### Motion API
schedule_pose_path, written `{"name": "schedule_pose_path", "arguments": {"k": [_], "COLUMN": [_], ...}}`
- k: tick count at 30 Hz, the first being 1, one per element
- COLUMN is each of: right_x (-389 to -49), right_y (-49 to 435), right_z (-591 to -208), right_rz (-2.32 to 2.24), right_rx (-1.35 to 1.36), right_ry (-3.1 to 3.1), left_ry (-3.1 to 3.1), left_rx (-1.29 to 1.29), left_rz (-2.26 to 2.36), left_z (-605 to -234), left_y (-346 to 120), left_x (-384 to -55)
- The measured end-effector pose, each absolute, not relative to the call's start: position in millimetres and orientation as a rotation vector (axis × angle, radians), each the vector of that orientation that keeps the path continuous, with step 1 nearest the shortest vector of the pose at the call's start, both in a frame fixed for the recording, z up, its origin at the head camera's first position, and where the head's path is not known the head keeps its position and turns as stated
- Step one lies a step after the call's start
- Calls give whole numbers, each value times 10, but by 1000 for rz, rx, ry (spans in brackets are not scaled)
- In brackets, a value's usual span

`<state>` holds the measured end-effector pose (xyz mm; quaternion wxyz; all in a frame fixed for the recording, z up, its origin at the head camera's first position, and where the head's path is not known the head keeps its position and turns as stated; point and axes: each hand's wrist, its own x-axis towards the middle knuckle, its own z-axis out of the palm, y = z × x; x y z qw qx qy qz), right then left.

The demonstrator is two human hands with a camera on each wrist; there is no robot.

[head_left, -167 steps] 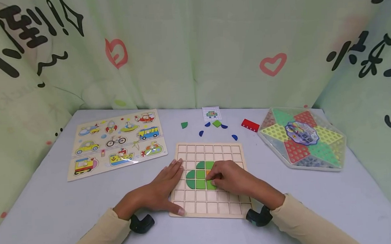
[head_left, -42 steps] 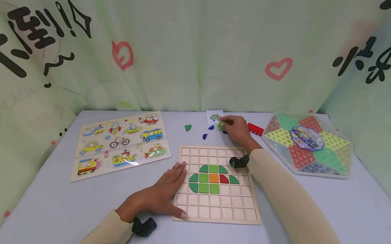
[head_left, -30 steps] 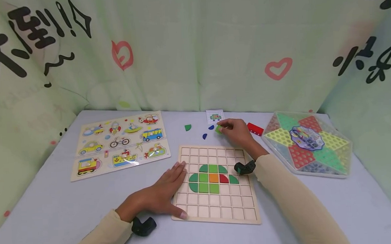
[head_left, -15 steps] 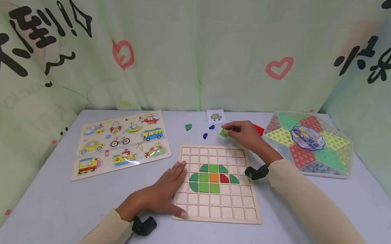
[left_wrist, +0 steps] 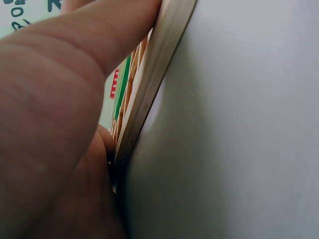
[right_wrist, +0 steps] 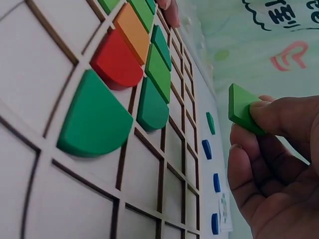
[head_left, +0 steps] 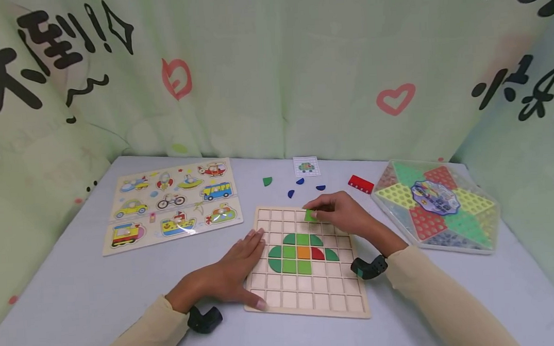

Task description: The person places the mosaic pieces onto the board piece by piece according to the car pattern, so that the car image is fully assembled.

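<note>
My left hand lies flat over the left edge of a wooden grid board, fingers straight, thumb at the near corner. Between thumb and fingers my right hand pinches a light green square tile, held over the board's far rows. The right wrist view shows that tile clear of the grid. Seated in the board are light green squares, an orange square, a red quarter-round piece and several dark green quarter-round pieces.
Beyond the board lie a dark green piece, small blue half-round pieces, a picture card and a red dotted block. A vehicle puzzle board is at left, a hexagonal game box at right.
My right hand has picked up the light green tile near the card and brought it over the board. Red and dark green pieces have joined the board since the oldest frame. The left hand stays.
</note>
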<state>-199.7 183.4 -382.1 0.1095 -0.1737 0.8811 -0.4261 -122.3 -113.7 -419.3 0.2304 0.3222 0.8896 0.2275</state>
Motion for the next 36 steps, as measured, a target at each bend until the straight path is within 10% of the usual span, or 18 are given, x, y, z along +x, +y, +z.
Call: {"name": "schedule_pose_path", "arguments": {"k": [36], "right_x": [-1420], "right_y": [1964], "right_z": [-3851], "right_rz": [-1154], "right_rx": [-645], "right_ry": [2351], "left_ry": [2454], "left_rx": [875], "left_rz": [621], "left_z": [-4178], "left_y": [-1133], "left_x": [-1214]}}
